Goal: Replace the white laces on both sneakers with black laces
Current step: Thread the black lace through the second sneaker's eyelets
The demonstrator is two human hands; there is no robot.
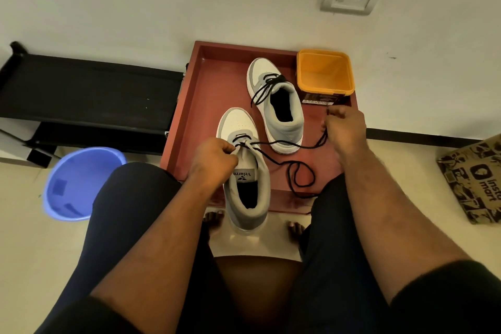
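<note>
Two grey and white sneakers on one red-brown tray [206,95]. Far sneaker [273,106] laced with one black lace, ends hanging loose. Near sneaker [244,171] at the front edge of the tray, heel sticking out over it. Left hand [214,157] with fingers pinching the black lace [287,145] at the tongue. Right hand [344,127] with fingers gripping the other end, off to the right. One loop of lace lying on the tray. One orange tub [325,73] in the tray's far corner. One blue bucket [78,184] on the floor. One printed paper bag [474,179] at the right.
</note>
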